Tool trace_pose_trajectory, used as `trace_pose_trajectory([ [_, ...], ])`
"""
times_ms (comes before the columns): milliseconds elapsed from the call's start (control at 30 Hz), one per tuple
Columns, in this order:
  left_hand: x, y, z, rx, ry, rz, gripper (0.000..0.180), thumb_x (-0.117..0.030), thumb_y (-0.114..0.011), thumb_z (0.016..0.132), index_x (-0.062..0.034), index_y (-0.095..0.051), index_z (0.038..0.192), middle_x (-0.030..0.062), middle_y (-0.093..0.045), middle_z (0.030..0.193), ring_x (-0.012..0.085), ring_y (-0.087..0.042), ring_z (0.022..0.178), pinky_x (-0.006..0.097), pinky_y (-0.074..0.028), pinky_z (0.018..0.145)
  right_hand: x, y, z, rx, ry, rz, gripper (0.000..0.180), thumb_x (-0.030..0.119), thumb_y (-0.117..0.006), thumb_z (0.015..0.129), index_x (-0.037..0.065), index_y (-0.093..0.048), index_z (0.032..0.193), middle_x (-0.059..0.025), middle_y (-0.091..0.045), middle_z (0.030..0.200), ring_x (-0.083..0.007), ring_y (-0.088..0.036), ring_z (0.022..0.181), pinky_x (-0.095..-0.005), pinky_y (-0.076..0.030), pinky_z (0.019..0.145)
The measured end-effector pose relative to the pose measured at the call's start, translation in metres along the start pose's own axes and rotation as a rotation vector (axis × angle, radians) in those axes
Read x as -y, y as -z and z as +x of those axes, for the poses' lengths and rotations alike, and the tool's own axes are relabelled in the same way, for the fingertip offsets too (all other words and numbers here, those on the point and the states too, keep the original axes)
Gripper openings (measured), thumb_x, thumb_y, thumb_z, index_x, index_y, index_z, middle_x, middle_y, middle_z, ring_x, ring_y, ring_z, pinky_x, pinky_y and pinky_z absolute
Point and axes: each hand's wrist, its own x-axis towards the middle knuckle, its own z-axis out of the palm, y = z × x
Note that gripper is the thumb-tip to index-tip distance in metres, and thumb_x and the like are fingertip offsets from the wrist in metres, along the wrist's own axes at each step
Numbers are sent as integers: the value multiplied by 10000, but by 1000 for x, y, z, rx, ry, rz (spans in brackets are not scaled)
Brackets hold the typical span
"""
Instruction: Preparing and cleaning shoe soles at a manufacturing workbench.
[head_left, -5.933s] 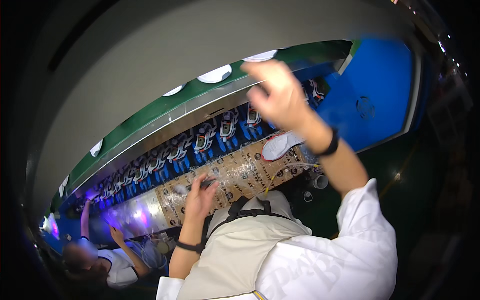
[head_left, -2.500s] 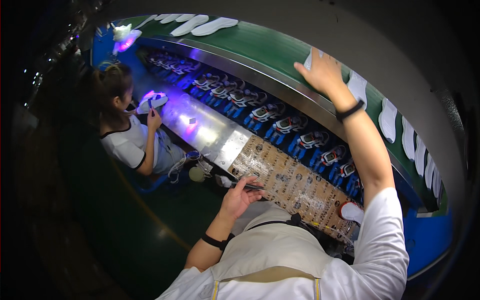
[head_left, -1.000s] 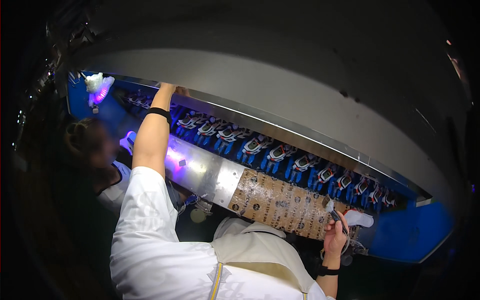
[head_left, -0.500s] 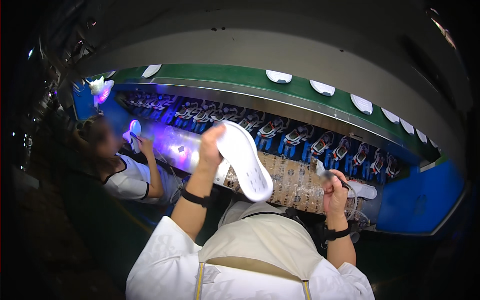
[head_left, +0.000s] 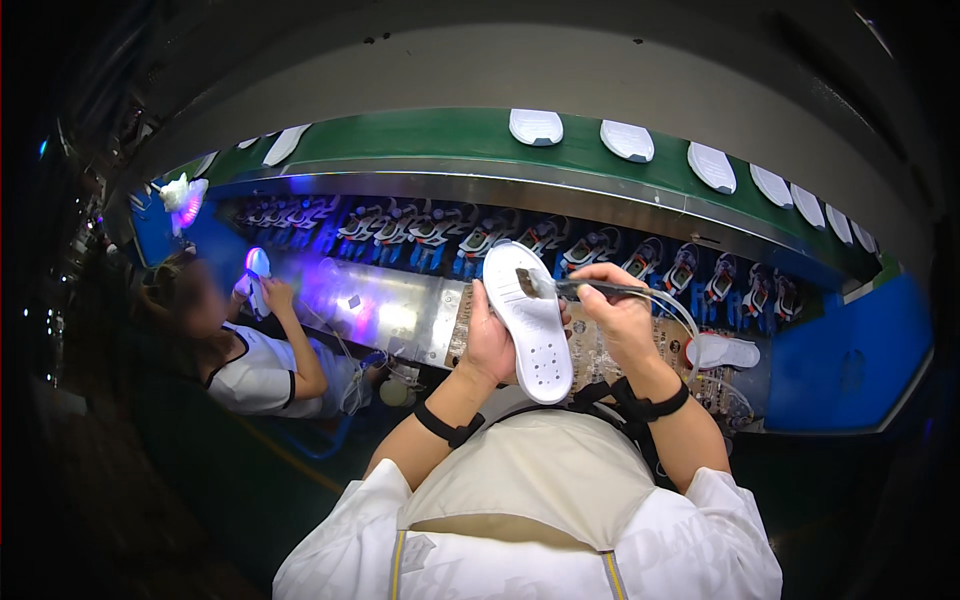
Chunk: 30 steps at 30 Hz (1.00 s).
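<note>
My left hand (head_left: 487, 342) grips a white shoe sole (head_left: 541, 348) from beneath and along its left edge. The sole's face is turned up, with a cluster of small holes at the end nearer me. In my right hand (head_left: 622, 318) is a brush (head_left: 543, 284) with a thin dark handle, and a clear tube (head_left: 678, 308) trails from it. The brush's dark bristles rest against the far, wide part of the sole. Both hands are above the workbench, close together in front of my apron.
A cardboard-covered bench (head_left: 590, 350) runs before me, with another white sole (head_left: 728, 351) at its right. Behind stands a row of blue holders with white-and-orange pieces (head_left: 683, 270). Several soles lie on a green conveyor (head_left: 420, 145) above. A co-worker (head_left: 262, 365) sits at the left.
The sole has come down and turned its holed face up. My right hand has moved left, bringing the brush from the bench's right side onto the sole.
</note>
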Motion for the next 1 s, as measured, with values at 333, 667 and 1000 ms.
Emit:
trace_pose_trajectory([
  [333, 9, -3, 25, -136, -200, 112, 716, -648, -283, 1077, -118, -454, 1528, 132, -568, 1459, 286, -551, 1349, 455, -411, 1178, -18, -6, 24, 54, 204, -367, 218, 111, -728, 929, -15, -734, 1108, -25, -707, 867, -66, -604, 759, -238, -496, 662],
  [667, -4, 14, 31, -39, -204, 50, 778, -709, -274, 1040, -117, -458, 1511, 115, -618, 1395, 286, -603, 1284, 478, -492, 1095, 4, 15, 33, 560, 226, -399, 264, 110, -791, 873, 60, -785, 1132, -108, -749, 965, -224, -672, 877, -360, -535, 802],
  [1000, -17, -7, 37, 73, -284, -110, 707, -664, -328, 1034, -114, -546, 1422, 114, -639, 1384, 317, -633, 1235, 479, -539, 1040, 13, 7, 23, 353, 310, -404, 260, 176, -810, 851, 91, -783, 1096, -89, -753, 967, -276, -643, 909, -393, -498, 838],
])
